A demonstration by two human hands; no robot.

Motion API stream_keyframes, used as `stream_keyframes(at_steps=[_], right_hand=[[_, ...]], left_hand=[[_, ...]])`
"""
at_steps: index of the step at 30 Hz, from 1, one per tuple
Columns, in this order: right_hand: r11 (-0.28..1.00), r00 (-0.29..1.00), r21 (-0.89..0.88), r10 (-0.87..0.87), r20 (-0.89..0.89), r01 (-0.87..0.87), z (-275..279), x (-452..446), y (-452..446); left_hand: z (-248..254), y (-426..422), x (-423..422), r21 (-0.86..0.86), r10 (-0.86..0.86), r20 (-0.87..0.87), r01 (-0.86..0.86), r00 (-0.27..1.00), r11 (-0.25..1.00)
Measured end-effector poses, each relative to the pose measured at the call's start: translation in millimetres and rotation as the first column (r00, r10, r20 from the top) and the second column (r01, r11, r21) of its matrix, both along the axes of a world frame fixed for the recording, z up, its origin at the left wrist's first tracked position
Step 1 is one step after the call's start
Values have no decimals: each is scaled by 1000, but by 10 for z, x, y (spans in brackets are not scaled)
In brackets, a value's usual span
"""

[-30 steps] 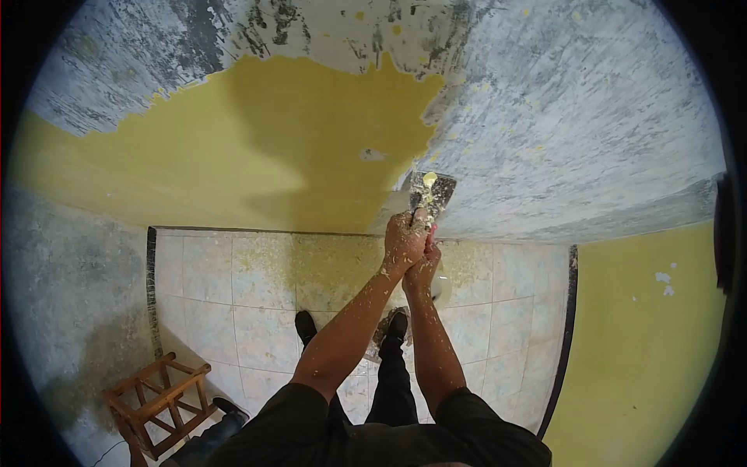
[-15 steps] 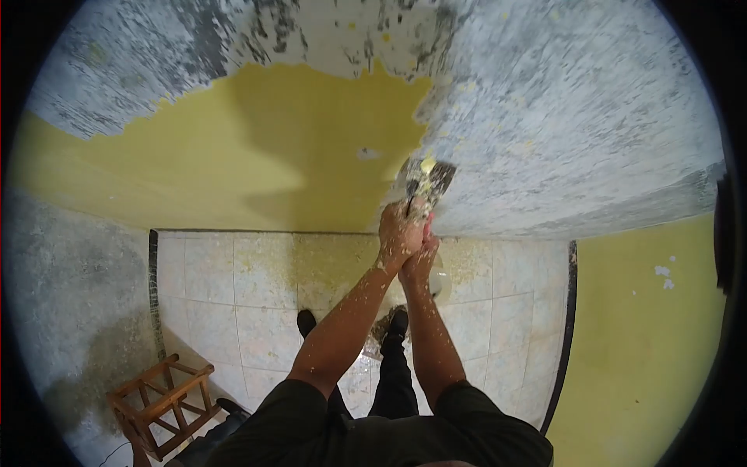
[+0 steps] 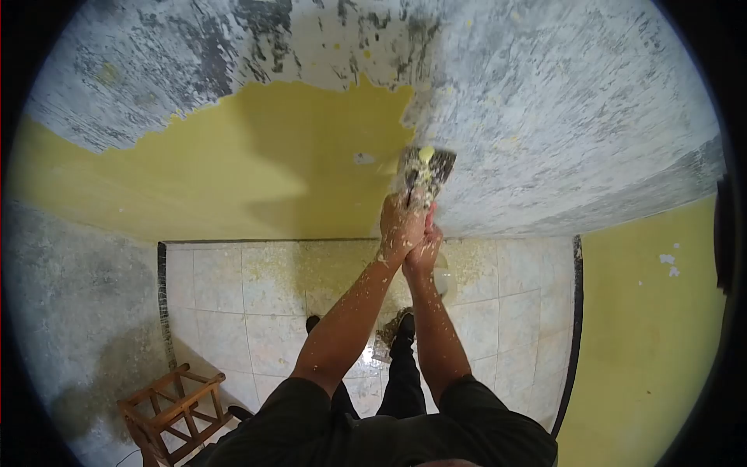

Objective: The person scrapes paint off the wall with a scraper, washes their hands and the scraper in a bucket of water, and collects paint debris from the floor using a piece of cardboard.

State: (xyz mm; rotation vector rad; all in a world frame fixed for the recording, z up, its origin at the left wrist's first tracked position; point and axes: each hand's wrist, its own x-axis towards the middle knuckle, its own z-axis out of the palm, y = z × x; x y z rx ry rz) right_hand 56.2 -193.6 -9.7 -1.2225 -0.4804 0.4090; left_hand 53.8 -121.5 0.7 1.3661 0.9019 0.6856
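Observation:
A wide-bladed scraper [image 3: 441, 165] with a red handle lies against the wall, its blade covered with pale and yellow flakes. Closed around the handle near the blade is my left hand [image 3: 401, 230]. Just below it, my right hand [image 3: 424, 252] grips the lower part of the handle, touching the left. Flakes cling to both hands and forearms. Yellow paint [image 3: 327, 148] covers the wall to the left of the blade, while scraped grey-white wall [image 3: 537, 132] spreads to its right and above.
Paint crumbs litter the tiled floor [image 3: 272, 272] along the wall's foot. A pale round container [image 3: 443, 280] is partly hidden behind my right forearm. A wooden stool [image 3: 175, 405] stands at lower left, beside a grey side wall [image 3: 78, 280]. A yellow side wall [image 3: 646, 335] is on the right.
The scraper and both hands have moved a little up the wall and slightly right relative to the paint edge. The whole view has shifted slightly. Both hands keep their grip.

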Motion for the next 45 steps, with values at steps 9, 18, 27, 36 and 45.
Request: stream_keyframes(at_steps=[9, 18, 27, 36, 45], right_hand=[[997, 995, 13, 80, 59, -81, -192, 151, 21], [999, 995, -53, -2, 97, 7, 348, 38, 50], [1000, 988, 0, 30, -154, -31, 235, -18, 6], [991, 997, -121, 59, 41, -54, 294, 59, 34], [987, 952, 140, 119, -280, -82, 291, -35, 21]], left_hand=[[89, 81, 73, -1, 47, 52, -47, 998, 999], [827, -71, -97, -209, 25, 93, -5, 995, 978], [836, -52, -184, -32, 11, -44, -13, 999, 999], [1179, -36, -232, -68, 17, -65, -21, 998, 997], [864, -53, -185, 15, 76, -139, -75, 987, 997]])
